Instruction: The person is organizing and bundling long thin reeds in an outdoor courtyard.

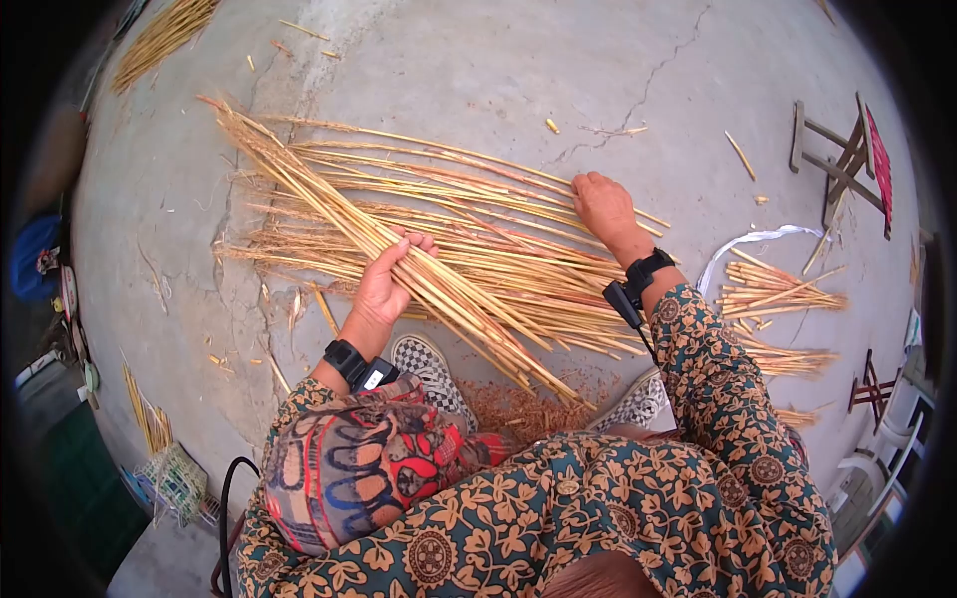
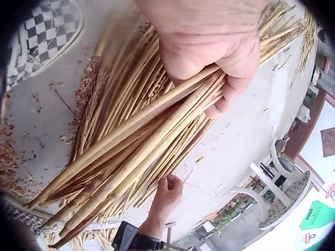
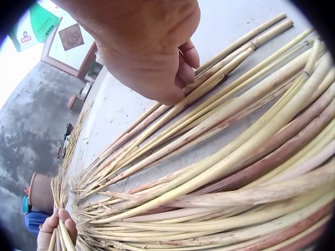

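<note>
A bundle of long dry stalks (image 1: 444, 286) lies across my left hand (image 1: 384, 279), whose fingers and thumb curl round it, above a wide pile of similar stalks (image 1: 478, 247) on the ground. In the left wrist view the held stalks (image 2: 125, 157) run out from under the left palm (image 2: 209, 52). My right hand (image 1: 606, 211) is at the far edge of the pile, its fingers bent down at the upper stalks. Seen from the right wrist, the curled fingers of the right hand (image 3: 152, 57) touch a few stalks (image 3: 209, 81); the fingertips are partly hidden.
Short cut stalks (image 1: 778, 291) and a white strip (image 1: 748, 237) lie at the right, with a folding stool (image 1: 847, 164) beyond. Chips (image 1: 528, 409) cover the ground between the checkered shoes (image 1: 431, 374). Another stalk bundle (image 1: 164, 40) lies at the far left.
</note>
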